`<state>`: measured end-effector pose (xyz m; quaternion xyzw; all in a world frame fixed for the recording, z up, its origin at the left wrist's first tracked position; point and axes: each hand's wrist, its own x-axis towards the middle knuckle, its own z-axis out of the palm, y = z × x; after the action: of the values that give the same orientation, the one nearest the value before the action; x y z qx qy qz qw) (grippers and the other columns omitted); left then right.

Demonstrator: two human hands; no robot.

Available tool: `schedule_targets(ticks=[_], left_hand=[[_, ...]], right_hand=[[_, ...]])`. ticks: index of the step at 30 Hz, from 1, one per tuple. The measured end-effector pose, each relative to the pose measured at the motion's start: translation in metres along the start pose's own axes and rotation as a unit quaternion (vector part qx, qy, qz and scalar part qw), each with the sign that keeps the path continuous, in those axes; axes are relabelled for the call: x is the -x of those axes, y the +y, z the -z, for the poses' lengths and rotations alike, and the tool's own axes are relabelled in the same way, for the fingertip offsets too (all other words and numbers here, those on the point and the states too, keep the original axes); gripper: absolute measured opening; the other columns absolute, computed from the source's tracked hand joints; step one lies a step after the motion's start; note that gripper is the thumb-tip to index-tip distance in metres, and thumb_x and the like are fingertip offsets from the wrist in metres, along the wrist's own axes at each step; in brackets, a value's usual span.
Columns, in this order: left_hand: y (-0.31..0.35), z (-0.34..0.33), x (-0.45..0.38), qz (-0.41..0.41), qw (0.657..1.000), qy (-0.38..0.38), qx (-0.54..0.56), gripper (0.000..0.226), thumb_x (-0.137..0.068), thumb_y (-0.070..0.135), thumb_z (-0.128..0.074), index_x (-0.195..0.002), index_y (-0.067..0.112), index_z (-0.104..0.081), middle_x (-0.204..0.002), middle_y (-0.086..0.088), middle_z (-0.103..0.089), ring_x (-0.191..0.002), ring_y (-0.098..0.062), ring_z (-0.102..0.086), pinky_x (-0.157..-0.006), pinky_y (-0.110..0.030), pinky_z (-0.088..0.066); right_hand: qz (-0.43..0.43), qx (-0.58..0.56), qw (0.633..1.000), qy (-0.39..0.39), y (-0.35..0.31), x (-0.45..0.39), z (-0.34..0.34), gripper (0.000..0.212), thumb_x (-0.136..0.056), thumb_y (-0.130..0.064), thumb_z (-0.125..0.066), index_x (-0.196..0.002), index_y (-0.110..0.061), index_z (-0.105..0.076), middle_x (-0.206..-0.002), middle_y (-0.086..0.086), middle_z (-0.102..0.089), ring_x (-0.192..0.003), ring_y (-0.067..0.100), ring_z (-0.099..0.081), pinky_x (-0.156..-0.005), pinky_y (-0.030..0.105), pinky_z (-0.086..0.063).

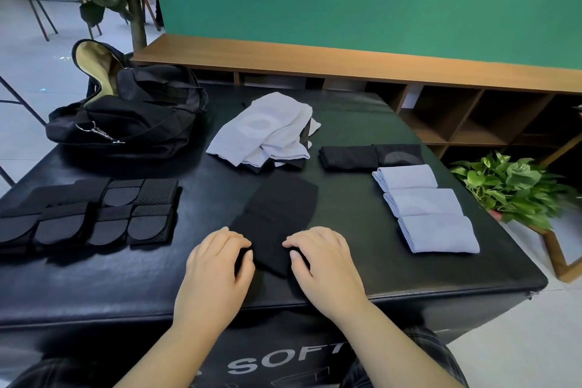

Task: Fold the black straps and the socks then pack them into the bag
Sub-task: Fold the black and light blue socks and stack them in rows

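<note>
A black sock (277, 217) lies flat on the black padded box (362, 274) in front of me. My left hand (217, 268) and my right hand (321, 258) pinch its near end from either side, thumbs tucked under the cloth. Several folded black straps (94, 214) lie in rows at the left. Three folded light-blue socks (425, 208) are lined up at the right, with a folded black sock pair (371, 156) behind them. A loose pile of light-blue socks (267, 132) sits at the back centre. The black duffel bag (132, 113) stands open at the back left.
A wooden shelf unit (472, 123) runs along the green wall behind the box. A potted green plant (516, 186) sits on the floor at the right. A larger plant and chair legs stand at the far left.
</note>
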<state>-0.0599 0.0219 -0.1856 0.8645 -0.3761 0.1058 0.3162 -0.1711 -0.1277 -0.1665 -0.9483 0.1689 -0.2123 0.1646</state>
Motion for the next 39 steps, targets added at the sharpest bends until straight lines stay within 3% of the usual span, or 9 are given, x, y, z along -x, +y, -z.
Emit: schedule_targets(ticks=[4,8,14,17,23,27,32,37,39], left_hand=[[0.006,0.002,-0.002,0.048,0.995,-0.07,-0.057,0.07,-0.082,0.062,-0.018,-0.128,0.024,-0.055,-0.138,0.01,-0.048,-0.141,-0.011,-0.024,-0.115,-0.038,-0.013],[0.01,0.005,-0.003,0.051,0.991,-0.095,-0.073,0.087,-0.075,0.071,-0.005,-0.144,0.027,-0.035,-0.153,0.012,-0.025,-0.145,-0.007,0.001,-0.115,-0.032,0.005],[0.001,0.012,0.003,-0.066,0.991,-0.107,0.043,0.051,-0.085,0.059,-0.035,-0.129,0.041,-0.049,-0.14,0.029,-0.036,-0.137,0.009,-0.016,-0.11,-0.027,-0.02],[-0.005,0.015,0.007,-0.12,0.983,-0.112,0.082,0.031,-0.087,0.047,-0.043,-0.113,0.045,-0.059,-0.131,0.034,-0.044,-0.132,0.009,-0.03,-0.101,-0.02,-0.029],[-0.007,0.007,0.007,-0.108,0.988,-0.083,0.077,0.033,-0.085,0.051,-0.042,-0.101,0.036,-0.068,-0.11,0.031,-0.043,-0.125,0.015,-0.029,-0.093,-0.021,-0.036],[-0.003,0.007,0.006,-0.083,0.993,-0.059,0.059,0.038,-0.086,0.05,-0.04,-0.1,0.03,-0.069,-0.102,0.028,-0.039,-0.122,0.017,-0.024,-0.087,-0.018,-0.034],[0.001,0.004,0.003,-0.038,0.997,-0.052,-0.032,0.053,-0.086,0.051,-0.035,-0.113,0.017,-0.066,-0.119,0.01,-0.051,-0.126,-0.009,-0.032,-0.097,-0.033,-0.039],[0.006,0.006,-0.007,0.045,0.991,-0.113,-0.048,0.082,-0.077,0.066,-0.008,-0.137,0.023,-0.044,-0.15,0.009,-0.031,-0.142,-0.008,-0.011,-0.116,-0.034,-0.006],[0.005,0.007,-0.011,0.057,0.991,-0.108,-0.06,0.076,-0.08,0.066,-0.01,-0.139,0.027,-0.038,-0.154,0.012,-0.023,-0.144,-0.007,-0.007,-0.117,-0.034,0.0]], right_hand=[[0.024,-0.035,0.999,-0.014,-0.003,0.003,0.007,0.031,-0.093,-0.03,-0.04,-0.11,-0.034,-0.065,-0.105,-0.022,-0.059,-0.114,-0.006,-0.029,-0.101,0.01,-0.013],[0.032,-0.071,0.996,-0.046,-0.003,0.005,0.013,0.031,-0.096,-0.02,-0.049,-0.122,-0.032,-0.061,-0.113,-0.032,-0.039,-0.115,-0.029,-0.007,-0.103,0.011,-0.007],[-0.085,-0.039,0.996,0.012,0.002,-0.002,0.001,0.037,-0.096,-0.033,-0.04,-0.132,-0.031,-0.049,-0.14,-0.021,-0.042,-0.136,-0.003,-0.022,-0.112,0.017,-0.01],[-0.188,-0.004,0.982,-0.005,0.002,-0.007,0.001,0.041,-0.099,-0.036,-0.037,-0.14,-0.031,-0.038,-0.152,-0.015,-0.027,-0.145,0.007,-0.008,-0.119,0.033,-0.004],[-0.215,0.058,0.973,-0.054,0.0,-0.011,0.001,0.046,-0.1,-0.043,-0.027,-0.145,-0.032,-0.031,-0.157,-0.01,-0.015,-0.146,0.012,-0.004,-0.117,0.04,0.001],[-0.197,0.081,0.977,-0.003,-0.001,-0.009,-0.005,0.046,-0.094,-0.044,-0.029,-0.132,-0.029,-0.049,-0.142,-0.007,-0.042,-0.135,0.017,-0.027,-0.117,0.044,-0.008],[-0.165,0.08,0.981,0.065,0.003,-0.005,-0.011,0.022,-0.089,-0.037,-0.046,-0.099,-0.027,-0.063,-0.101,-0.01,-0.056,-0.104,0.018,-0.048,-0.113,0.04,-0.021],[-0.086,0.045,0.992,0.077,0.002,0.0,-0.008,0.026,-0.084,-0.036,-0.04,-0.078,-0.035,-0.065,-0.078,-0.02,-0.059,-0.083,0.009,-0.05,-0.096,0.025,-0.026],[-0.039,0.006,0.998,0.046,0.003,0.003,-0.004,0.026,-0.086,-0.036,-0.041,-0.08,-0.035,-0.067,-0.076,-0.023,-0.06,-0.081,0.004,-0.048,-0.088,0.019,-0.027]])
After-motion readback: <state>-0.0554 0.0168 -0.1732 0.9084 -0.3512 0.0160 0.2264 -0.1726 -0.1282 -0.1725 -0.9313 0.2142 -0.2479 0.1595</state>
